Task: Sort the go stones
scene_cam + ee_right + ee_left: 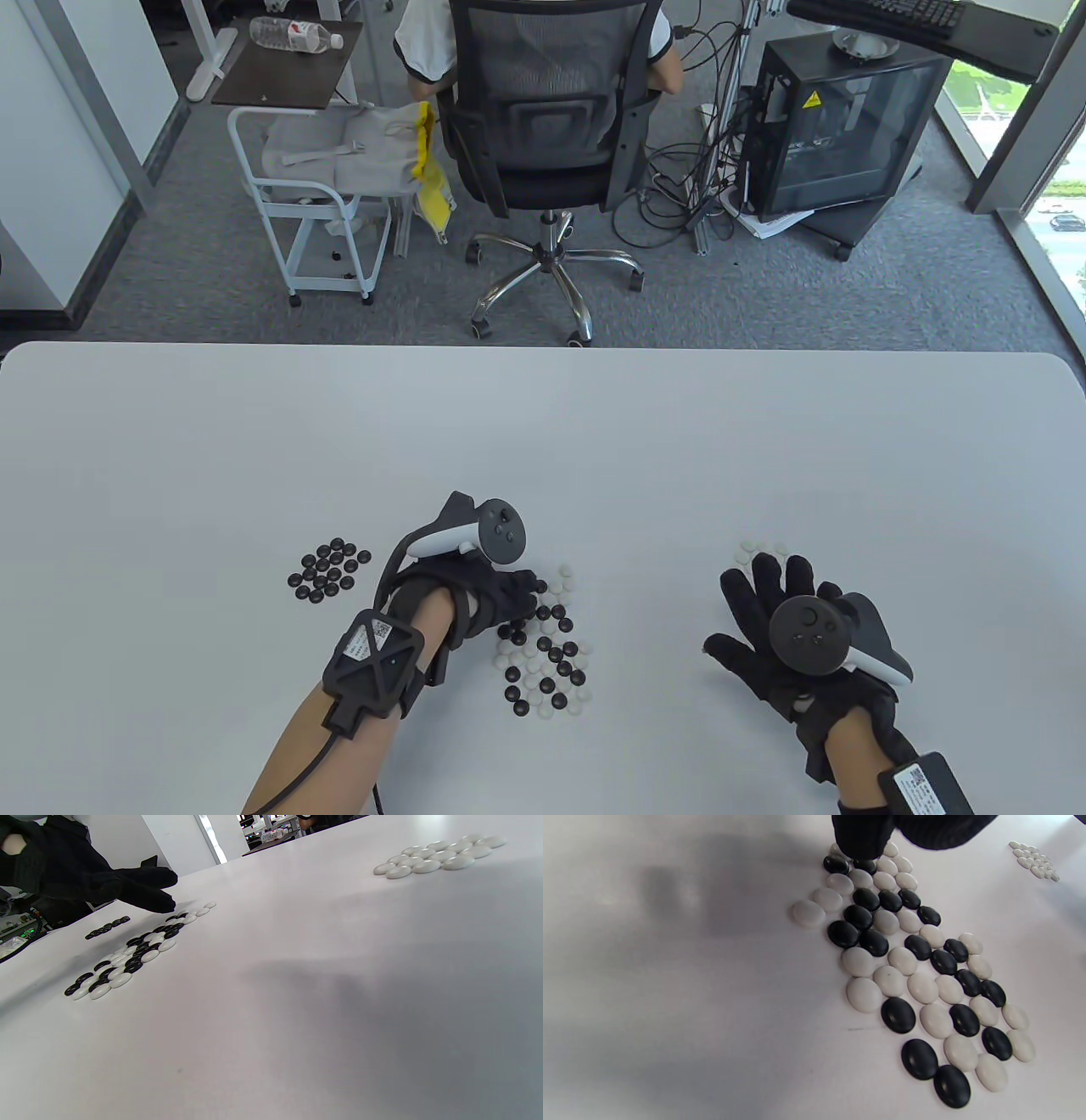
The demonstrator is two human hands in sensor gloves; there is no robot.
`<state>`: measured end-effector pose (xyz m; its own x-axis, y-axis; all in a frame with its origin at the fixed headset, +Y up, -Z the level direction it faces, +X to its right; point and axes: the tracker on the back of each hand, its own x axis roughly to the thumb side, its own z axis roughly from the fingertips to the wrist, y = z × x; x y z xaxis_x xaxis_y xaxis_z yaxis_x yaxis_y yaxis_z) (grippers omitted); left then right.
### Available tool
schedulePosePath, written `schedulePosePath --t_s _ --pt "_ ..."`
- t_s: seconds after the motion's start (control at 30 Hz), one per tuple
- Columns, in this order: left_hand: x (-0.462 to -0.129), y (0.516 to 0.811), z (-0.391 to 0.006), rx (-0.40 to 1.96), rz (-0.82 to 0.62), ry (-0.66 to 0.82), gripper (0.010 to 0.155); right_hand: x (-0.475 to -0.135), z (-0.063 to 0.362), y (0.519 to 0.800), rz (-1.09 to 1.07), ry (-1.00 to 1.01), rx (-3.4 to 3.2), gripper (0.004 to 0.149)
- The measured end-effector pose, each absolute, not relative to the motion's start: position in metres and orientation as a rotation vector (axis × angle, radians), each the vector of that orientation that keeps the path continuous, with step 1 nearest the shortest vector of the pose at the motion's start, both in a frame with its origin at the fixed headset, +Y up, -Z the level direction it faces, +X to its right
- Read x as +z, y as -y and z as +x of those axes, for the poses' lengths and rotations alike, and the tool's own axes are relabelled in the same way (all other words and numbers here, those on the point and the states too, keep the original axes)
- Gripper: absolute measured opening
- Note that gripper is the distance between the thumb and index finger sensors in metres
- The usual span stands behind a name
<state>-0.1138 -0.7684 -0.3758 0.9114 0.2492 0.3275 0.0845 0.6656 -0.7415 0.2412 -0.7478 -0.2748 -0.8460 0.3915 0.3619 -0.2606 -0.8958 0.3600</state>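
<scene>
Left hand (488, 598) fingertips over mixed stones (547, 649), grip unclear; right hand (789, 628) splayed wide near white pile (768, 552).

Office behind a white tabletop (543, 424)
Grey carpet (891, 280); black mesh chair (543, 127) far centre, white cart (314, 204) left, computer tower (840, 127) right, bright window (1060, 212) far right.

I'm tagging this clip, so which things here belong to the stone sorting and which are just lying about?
Job:
- mixed patch of black and white glossy stones
- sorted group of black stones
- sorted group of white stones
- left hand
- right hand

Lying about:
- black mesh office chair
- white trolley
- black computer tower
</scene>
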Motion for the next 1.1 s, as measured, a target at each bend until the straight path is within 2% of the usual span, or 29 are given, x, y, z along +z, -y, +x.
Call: schedulePosePath --t_s 0.23,0.57,0.73,0.97,1.1 --pt "-0.378 0.766 -0.13 0.061 -0.847 0.359 0.067 -0.275 0.241 0.748 0.617 -0.432 2.693 0.087" --pt "-0.386 0.761 -0.223 0.202 -0.843 0.088 0.067 -0.275 0.241 0.748 0.621 -0.434 2.692 0.087" --pt "-0.382 0.76 -0.255 0.203 -0.83 -0.003 0.067 -0.275 0.241 0.748 0.621 -0.437 2.694 0.086" --pt "-0.378 0.759 -0.276 0.197 -0.823 -0.063 0.067 -0.275 0.24 0.748 0.621 -0.445 2.695 0.087" --pt "-0.374 0.755 -0.274 0.204 -0.811 -0.031 0.068 -0.275 0.24 0.748 0.621 -0.443 2.694 0.087"
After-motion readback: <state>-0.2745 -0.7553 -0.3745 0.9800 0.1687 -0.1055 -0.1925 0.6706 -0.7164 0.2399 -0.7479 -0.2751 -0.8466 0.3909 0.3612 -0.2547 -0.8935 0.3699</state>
